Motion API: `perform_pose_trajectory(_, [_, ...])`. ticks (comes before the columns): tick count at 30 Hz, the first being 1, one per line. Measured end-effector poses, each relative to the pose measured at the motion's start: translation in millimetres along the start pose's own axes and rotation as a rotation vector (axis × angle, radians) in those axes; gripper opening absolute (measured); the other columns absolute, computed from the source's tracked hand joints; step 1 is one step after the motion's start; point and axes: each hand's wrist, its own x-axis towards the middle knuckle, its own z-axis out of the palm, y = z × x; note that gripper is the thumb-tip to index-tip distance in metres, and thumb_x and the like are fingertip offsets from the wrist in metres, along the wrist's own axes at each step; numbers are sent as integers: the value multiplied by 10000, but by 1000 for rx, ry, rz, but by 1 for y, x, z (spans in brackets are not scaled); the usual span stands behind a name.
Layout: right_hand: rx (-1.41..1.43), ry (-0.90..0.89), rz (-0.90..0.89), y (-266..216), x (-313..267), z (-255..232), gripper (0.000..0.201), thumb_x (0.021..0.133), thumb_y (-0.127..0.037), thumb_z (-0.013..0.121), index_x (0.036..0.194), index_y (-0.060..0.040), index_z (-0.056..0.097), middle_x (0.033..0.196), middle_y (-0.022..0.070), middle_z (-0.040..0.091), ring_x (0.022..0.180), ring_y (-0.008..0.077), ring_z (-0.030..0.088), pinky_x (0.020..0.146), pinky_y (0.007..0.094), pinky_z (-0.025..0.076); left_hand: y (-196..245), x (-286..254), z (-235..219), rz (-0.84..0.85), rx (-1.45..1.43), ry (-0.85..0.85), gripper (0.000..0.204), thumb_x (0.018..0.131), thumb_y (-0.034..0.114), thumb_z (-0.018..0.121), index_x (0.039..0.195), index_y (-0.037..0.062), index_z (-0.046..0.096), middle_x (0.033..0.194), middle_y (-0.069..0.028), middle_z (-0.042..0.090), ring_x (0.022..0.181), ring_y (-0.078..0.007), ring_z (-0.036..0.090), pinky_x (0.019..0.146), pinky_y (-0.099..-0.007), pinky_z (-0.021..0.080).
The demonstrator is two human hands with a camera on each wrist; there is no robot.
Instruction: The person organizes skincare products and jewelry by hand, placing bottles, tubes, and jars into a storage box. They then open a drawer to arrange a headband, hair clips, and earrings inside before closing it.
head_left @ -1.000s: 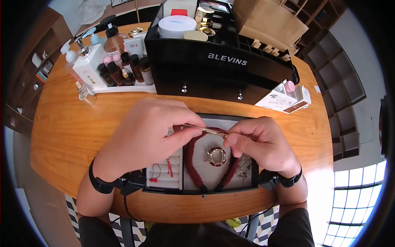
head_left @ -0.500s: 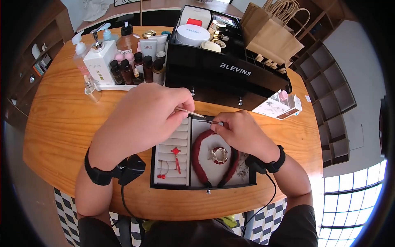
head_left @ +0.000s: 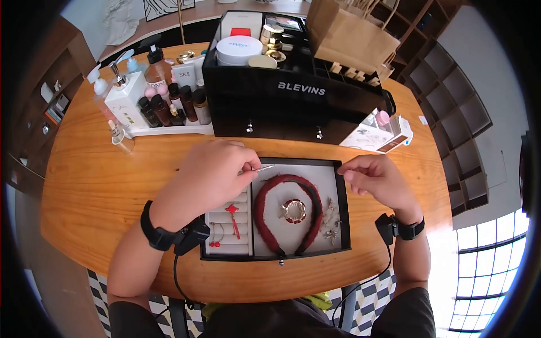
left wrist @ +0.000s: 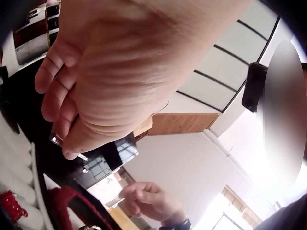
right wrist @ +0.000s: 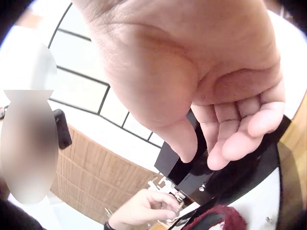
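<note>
My left hand (head_left: 211, 172) pinches a thin metallic hairpin-like piece (head_left: 264, 168) over the upper left of the black jewelry tray (head_left: 345, 225). In the left wrist view the same slim piece (left wrist: 82, 156) juts from between thumb and fingertips. At the tray's upper right corner my right hand (head_left: 377, 179) hovers, holding nothing, its fingers relaxed with a gap to the thumb, as the right wrist view shows. Between the hands lies a dark red headband (head_left: 263, 211) around a beaded ring-shaped piece (head_left: 294, 211). Red tasselled jewelry (head_left: 234, 217) rests on the padded rows at left.
Behind the tray stands a black box (head_left: 265, 107) with small knobs, topped by jars and a paper bag (head_left: 349, 39). Bottles (head_left: 129, 104) crowd a white holder at the back left. Small silvery jewelry (head_left: 331, 225) lies along the tray's right side. A white box (head_left: 372, 135) stands at right.
My right hand has let go of the thin piece and moved right, away from my left hand. My left hand keeps its hold, slightly lower. The head view has shifted too.
</note>
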Motion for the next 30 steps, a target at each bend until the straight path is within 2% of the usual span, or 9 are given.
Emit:
perform_pose_trajectory(3, [148,-65,52,24,-8,-14,254,1030,-224,736,1123,10,769,766,-9,674,697,66,618,651,221,485,4,12,17,-6,103,-92,147,925,186,723,988,76,798,927,-118,793,884,-307,753,785,-416,580])
perform_pose_trajectory(6, [193,-90,97,45,-10,-19,262,1030,-230,732,1122,12,770,751,3,679,693,72,619,654,226,484,8,26,28,87,182,-149,155,928,174,719,995,59,797,941,-128,792,889,-324,750,808,-430,583])
perform_pose_trajectory(10, [330,-114,87,71,-10,-24,262,1029,-228,732,1105,20,768,751,13,675,680,77,612,648,234,483,11,36,39,91,233,-97,136,919,150,724,981,55,799,941,-134,785,899,-340,742,828,-440,580])
perform_pose_trajectory(12, [409,-128,87,82,-8,-25,262,1030,-227,731,1099,24,765,753,16,673,678,77,610,643,235,481,11,33,38,166,266,-22,123,901,129,734,976,56,799,946,-118,775,903,-334,737,819,-441,581])
perform_pose_trajectory(14, [469,-121,97,91,-6,-25,274,1031,-246,736,1095,19,766,757,15,670,678,87,614,633,231,473,17,32,31,152,273,-107,121,890,121,739,971,58,801,942,-109,767,901,-330,735,813,-440,580])
perform_pose_trajectory(18, [569,-106,116,94,-5,-26,281,1031,-247,737,1098,24,760,764,23,676,671,90,616,634,224,471,18,37,26,135,342,-255,120,865,111,748,957,66,810,923,-93,754,894,-324,732,804,-437,579])
perform_pose_trajectory(24, [554,-94,107,95,-5,-26,254,1040,-215,716,1093,31,745,775,31,680,666,89,621,618,233,490,18,49,27,123,365,-335,125,863,127,750,952,66,813,923,-91,754,896,-326,731,808,-442,580])
perform_pose_trajectory(30, [556,-100,134,93,-5,-27,266,1033,-237,730,1093,21,760,769,27,685,665,98,622,641,232,474,16,47,34,138,478,-325,103,893,132,724,935,68,794,925,-96,755,905,-330,730,804,-447,580])
